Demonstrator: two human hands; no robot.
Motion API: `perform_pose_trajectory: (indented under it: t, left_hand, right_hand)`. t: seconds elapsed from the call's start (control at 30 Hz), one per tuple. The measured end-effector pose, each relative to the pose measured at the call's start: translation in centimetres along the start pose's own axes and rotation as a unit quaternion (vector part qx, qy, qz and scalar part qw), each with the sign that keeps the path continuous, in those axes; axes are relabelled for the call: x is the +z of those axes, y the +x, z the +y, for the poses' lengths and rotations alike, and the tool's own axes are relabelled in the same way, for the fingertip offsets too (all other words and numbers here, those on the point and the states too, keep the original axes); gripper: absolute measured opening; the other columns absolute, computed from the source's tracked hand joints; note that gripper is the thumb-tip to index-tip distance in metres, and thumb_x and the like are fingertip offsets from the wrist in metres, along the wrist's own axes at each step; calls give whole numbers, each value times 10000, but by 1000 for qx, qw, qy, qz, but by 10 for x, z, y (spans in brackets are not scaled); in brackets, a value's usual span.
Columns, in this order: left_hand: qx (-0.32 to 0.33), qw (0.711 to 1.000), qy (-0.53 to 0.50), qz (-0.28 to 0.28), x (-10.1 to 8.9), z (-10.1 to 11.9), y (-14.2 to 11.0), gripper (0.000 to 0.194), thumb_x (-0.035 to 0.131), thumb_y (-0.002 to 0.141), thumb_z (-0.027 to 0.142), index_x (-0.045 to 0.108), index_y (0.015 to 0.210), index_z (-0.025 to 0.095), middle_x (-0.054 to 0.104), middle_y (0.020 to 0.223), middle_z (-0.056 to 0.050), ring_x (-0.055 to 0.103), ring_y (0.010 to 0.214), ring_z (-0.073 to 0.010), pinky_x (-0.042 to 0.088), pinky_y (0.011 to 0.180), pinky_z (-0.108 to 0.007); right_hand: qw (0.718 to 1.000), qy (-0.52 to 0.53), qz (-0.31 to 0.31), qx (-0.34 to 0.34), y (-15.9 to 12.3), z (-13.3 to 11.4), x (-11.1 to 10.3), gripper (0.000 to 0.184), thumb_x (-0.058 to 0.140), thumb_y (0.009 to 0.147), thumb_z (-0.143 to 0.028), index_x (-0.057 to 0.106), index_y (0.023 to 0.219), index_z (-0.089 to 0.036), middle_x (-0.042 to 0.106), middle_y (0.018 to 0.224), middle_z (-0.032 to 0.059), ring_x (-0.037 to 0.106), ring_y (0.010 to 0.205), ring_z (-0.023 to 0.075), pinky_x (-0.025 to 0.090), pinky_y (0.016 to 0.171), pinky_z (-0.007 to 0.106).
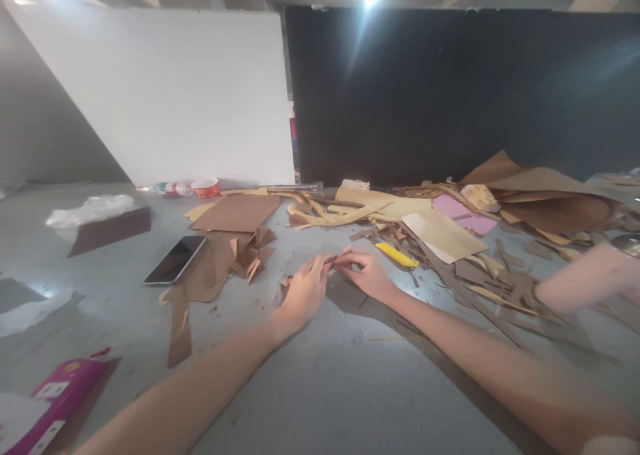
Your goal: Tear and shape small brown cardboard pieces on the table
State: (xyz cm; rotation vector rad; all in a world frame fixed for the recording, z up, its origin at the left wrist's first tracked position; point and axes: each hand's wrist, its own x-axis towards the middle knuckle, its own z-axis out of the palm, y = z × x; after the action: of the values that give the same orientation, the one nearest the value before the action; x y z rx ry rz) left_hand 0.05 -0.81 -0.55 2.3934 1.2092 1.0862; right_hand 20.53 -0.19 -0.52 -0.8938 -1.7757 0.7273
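Over the middle of the grey table my left hand (306, 289) and my right hand (367, 275) meet fingertip to fingertip. Both pinch a small dark brown strip (331, 260), perhaps paper or thin card, mostly hidden by the fingers. Beside my left hand a small folded brown piece (287, 282) shows partly. Just beyond my right hand lies a yellow utility knife (397, 255). Folded brown card pieces (250, 255) stand to the left, near a brown sheet (207, 275).
A phone (176, 260) and a purple packet (65, 398) lie left. At the back are a red bowl (205, 188), brown card (237, 213) and tan twisted strips (325, 215). Brown scraps (500, 288) spread right, below a large curled sheet (555, 198). Another person's forearm (587, 275), blurred, reaches in.
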Motion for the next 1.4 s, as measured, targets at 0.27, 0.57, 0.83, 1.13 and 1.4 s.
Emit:
perform_pose_trajectory:
  t: [0.27,0.57,0.83,1.13,1.4]
  left_hand:
    - [7,1000,-7,-4,1,1,-1,306,407,1111,241,613,1338,246,764,1228,-73,735,1137,-219,587,954,-356]
    - [-14,1000,11,10,-1,2,-2,295,424,1115,259,631,1326,258,768,1191,-63,743,1099,-215,588,932,-339]
    - [13,1000,7,2,0,0,-2,305,416,1108,230,624,1329,262,764,1169,-57,740,1098,-206,594,922,-329]
    - [22,1000,7,-4,0,0,-1,303,397,1119,249,608,1337,249,760,1176,-65,731,1074,-212,589,904,-337]
    - [116,988,51,83,-5,11,4,462,381,1044,86,522,1470,197,672,1384,-127,573,1305,-272,484,1122,-481]
  right_hand:
    - [999,-17,48,9,2,4,0,273,722,965,-498,758,905,-234,642,855,22,595,788,194,493,749,328]
    - [997,-53,48,-35,-4,-7,4,239,664,1014,-460,776,987,-251,678,916,57,612,795,212,511,744,351]
    - [999,-40,3,-30,-3,-15,4,300,664,1001,-521,747,922,-244,658,874,50,593,766,208,502,721,345]
    - [999,-22,-2,-29,0,-14,3,351,664,1001,-541,701,821,-242,657,861,43,612,804,221,482,752,349]
    - [991,-27,109,67,4,16,-2,340,692,943,-562,702,874,-230,638,782,15,559,727,206,445,681,327]
